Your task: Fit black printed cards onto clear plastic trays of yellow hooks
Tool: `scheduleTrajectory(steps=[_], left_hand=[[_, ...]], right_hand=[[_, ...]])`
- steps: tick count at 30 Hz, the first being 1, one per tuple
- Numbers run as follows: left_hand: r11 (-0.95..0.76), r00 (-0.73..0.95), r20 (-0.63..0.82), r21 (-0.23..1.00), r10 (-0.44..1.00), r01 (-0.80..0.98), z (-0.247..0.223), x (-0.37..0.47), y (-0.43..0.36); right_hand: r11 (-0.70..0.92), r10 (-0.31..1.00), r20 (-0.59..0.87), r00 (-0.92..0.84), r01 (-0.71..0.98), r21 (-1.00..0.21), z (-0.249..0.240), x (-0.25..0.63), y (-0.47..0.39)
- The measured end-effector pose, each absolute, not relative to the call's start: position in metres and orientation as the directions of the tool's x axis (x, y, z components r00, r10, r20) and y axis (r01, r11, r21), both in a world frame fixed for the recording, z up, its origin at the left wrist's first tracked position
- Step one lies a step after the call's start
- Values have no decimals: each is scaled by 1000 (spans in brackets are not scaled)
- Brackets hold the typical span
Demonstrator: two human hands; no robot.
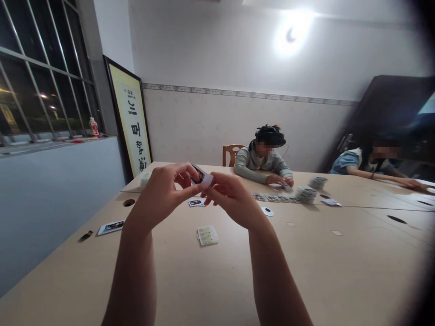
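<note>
Both my hands are raised over the table, pinching one small printed card with a dark picture and a white edge. My left hand grips its left side between thumb and fingers. My right hand has fingers closed on its right end. Beyond my hands, a small pile of similar picture cards lies on the table. Nearer to me, between my forearms, sits a shut clear plastic case with pale contents that I cannot make out.
At left lie a larger picture sheet and a small dark piece. Across the table a person handles cards beside stacked clear cases. Another person reaches in at right. A round white disc lies mid-table.
</note>
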State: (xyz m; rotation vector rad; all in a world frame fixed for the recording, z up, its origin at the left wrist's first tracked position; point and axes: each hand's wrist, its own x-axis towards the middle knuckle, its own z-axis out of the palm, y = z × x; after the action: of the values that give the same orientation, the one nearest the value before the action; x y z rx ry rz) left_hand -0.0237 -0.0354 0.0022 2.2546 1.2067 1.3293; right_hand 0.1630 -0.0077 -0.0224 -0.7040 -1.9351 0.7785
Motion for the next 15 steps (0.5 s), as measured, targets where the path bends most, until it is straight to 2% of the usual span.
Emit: scheduleTrajectory(steps=[9,15], left_hand=[[-598,270,542,635,796,489,1,-28,-29],[-596,271,535,663,801,454,1,-31,-29]], right_hand=[[697,675,540,-502,193,-691,-24,168,-7],[690,678,521,-517,205,-694,-25,170,-6]])
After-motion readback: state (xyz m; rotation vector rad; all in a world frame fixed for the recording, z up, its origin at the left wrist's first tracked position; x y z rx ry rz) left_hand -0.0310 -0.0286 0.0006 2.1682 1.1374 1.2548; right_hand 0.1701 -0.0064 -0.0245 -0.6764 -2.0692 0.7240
